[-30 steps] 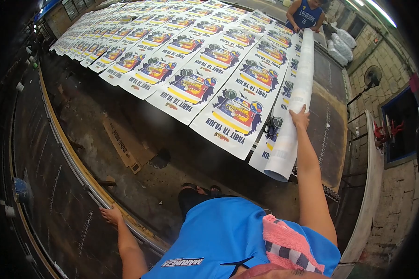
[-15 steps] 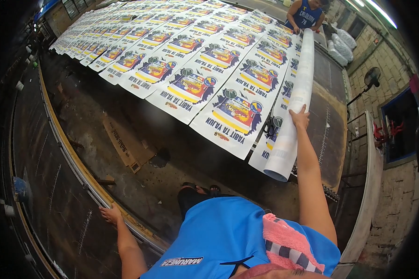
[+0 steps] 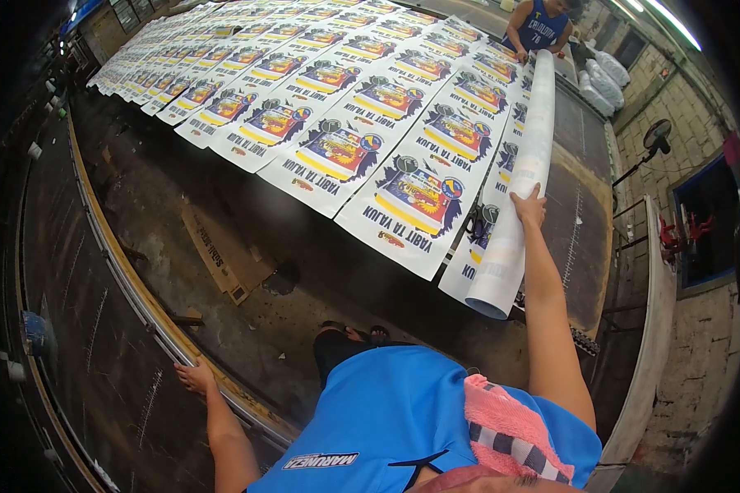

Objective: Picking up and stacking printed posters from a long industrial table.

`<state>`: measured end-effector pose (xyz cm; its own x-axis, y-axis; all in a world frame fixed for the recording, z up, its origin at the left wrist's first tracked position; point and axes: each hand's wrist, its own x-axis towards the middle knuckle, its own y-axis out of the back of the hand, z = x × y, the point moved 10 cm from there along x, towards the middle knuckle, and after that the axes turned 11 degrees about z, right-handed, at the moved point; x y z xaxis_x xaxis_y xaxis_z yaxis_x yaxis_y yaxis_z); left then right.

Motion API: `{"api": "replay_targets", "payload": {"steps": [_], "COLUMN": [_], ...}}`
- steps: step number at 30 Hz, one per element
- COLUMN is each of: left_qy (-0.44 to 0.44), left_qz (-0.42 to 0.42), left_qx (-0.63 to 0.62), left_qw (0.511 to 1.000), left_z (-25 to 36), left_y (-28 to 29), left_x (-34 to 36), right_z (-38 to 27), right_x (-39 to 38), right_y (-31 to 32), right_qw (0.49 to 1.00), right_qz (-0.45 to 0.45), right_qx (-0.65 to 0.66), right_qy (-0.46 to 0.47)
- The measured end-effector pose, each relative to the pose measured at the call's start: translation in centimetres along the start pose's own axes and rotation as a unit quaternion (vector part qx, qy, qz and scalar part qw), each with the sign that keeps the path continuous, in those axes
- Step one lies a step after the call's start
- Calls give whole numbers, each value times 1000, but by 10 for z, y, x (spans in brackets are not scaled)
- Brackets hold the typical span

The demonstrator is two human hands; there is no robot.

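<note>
A person's right hand [image 3: 530, 205] rests flat, fingers apparently spread, on a long white paper roll [image 3: 518, 189] lying across a desk [image 3: 580, 222] beside printed banners [image 3: 411, 193]. The left hand [image 3: 196, 378] presses open on a metal rail [image 3: 140, 296], well apart.

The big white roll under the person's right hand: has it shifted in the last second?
No. The white roll lies at the same spot against the printed sheets, right hand on it.
</note>
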<state>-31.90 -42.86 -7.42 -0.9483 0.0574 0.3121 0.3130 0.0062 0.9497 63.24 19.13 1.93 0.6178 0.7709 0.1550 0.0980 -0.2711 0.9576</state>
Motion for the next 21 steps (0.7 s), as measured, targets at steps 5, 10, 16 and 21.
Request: {"api": "replay_targets", "payload": {"steps": [5,10,16,21], "left_qy": [6,16,22,22], "left_qz": [-10,-12,-56,-61], "left_qx": [-8,-13,-31,-20], "left_qw": [1000,1000,998,998], "left_z": [1,-3,-2,-2], "left_y": [-4,-5,-10,-11], "left_x": [-1,1,0,-1], "right_z": [2,1,1,2], "right_x": [-2,1,0,1], "right_y": [1,-2,-2,-1], "right_qw": [1000,1000,1000,1000], "right_qz": [-5,-1,1,-2], "right_qx": [1,1,4,5], "right_qy": [-4,-1,-4,-5]}}
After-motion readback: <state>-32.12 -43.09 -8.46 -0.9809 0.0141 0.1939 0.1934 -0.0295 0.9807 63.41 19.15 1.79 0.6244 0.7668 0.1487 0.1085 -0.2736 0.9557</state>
